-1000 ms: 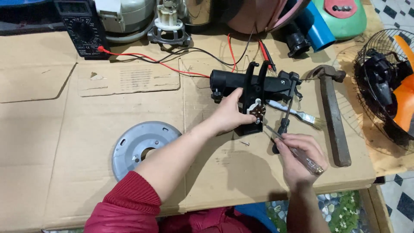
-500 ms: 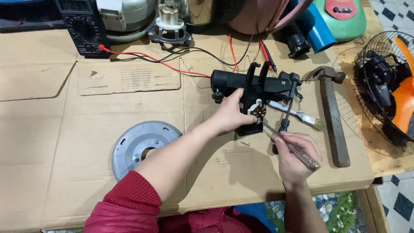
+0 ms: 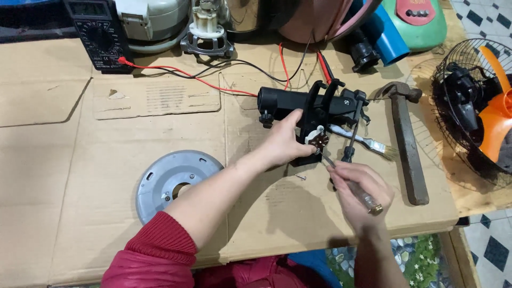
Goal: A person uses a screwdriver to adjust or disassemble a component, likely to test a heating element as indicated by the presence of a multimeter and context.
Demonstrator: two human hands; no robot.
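The black plastic fan housing (image 3: 312, 109) lies on the brown cardboard sheet (image 3: 69, 176). The left hand (image 3: 285, 141) clasps its lower bracket, and the right hand (image 3: 358, 189) pinches a clear-handled screwdriver (image 3: 349, 178), tip at the bracket. A rusty hammer (image 3: 406, 141) lies near, right.

Black fan housing (image 3: 298, 104), screwdriver (image 3: 349, 181) at it

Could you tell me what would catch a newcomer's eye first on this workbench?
Mid-bench, the left hand steadies a black motor housing while the right hand works a screwdriver at its switch. At the right edge sits a fan with an orange blade, and a round grey plate lies front left.
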